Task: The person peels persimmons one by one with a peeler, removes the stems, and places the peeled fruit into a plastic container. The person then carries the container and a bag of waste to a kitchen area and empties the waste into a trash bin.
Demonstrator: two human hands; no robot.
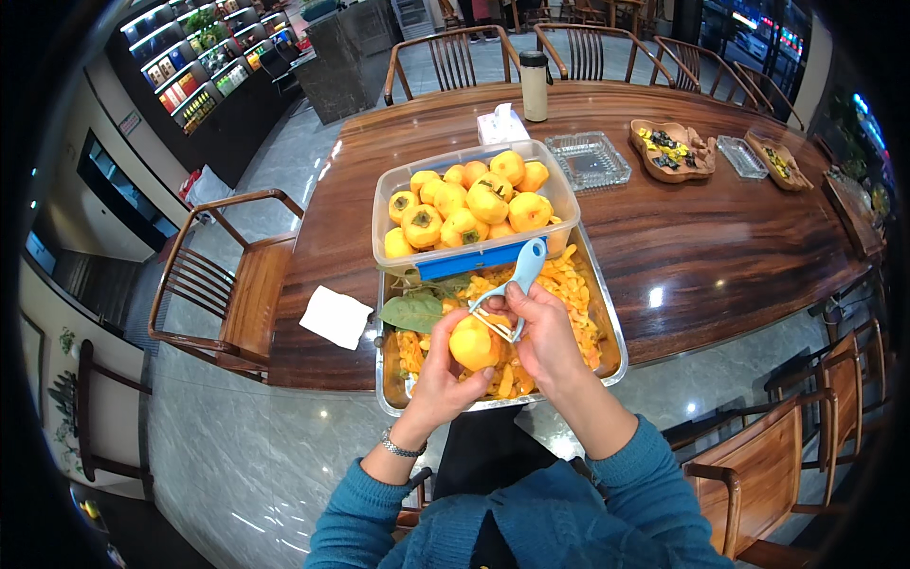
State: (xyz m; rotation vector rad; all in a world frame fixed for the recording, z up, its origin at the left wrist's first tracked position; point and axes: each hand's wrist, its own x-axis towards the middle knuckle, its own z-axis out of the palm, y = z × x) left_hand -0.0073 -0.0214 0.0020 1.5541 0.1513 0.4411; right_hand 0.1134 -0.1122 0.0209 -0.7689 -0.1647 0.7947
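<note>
A large, glossy brown wooden table [739,247] carries a rectangular, shiny metal tray [618,346] with orange peelings [574,289]. At the tray's far part stands a clear plastic box [382,216] of round orange fruits [489,200]. Over the peelings, the right hand [547,343] is closed around a light-blue peeler [527,266]; the left hand [439,377] grips one round yellow-orange fruit [470,343], just beside the peeler's head.

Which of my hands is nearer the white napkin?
Left. Your left hand, holding a yellow fruit, is right of the white napkin; your right hand, holding the peeler, is farther right.
</note>
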